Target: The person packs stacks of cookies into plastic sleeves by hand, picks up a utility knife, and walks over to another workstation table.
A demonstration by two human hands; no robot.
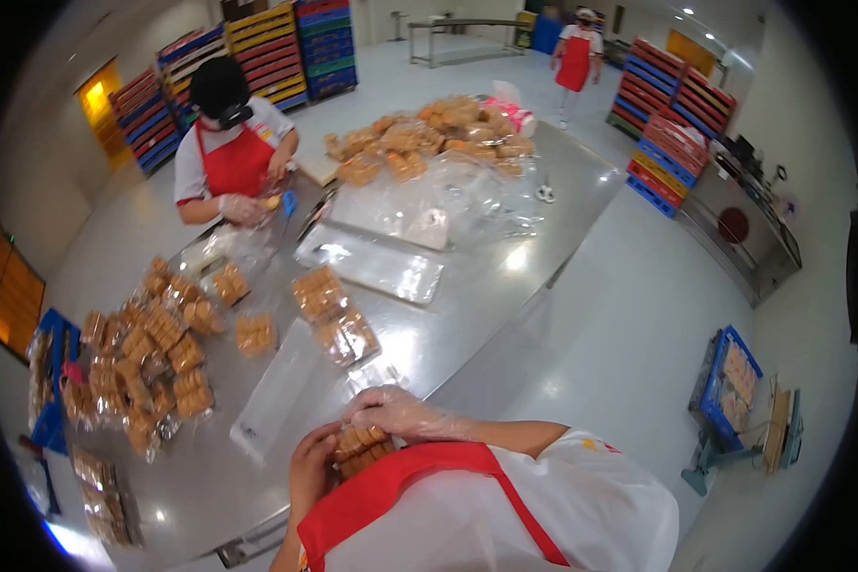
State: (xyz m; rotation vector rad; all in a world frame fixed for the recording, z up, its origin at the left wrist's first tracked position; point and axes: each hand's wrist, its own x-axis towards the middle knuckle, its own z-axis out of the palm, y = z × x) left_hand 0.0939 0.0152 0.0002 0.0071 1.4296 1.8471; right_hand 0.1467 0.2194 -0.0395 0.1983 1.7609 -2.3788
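Close to my red apron, a clear pack of small brown bread pieces is held between my two hands. My left hand wraps around its left side, fingers bent. My right hand, in a clear plastic glove, curls over the pack's top edge. Just beyond, on the metal table, lie two filled packs and a single pack. A stack of flat clear plastic bags is to the left of them.
A heap of packed bread covers the table's left side. Farther off are a clear tray, loose plastic bags and a bread pile. A co-worker stands across the table. A blue crate stands at right.
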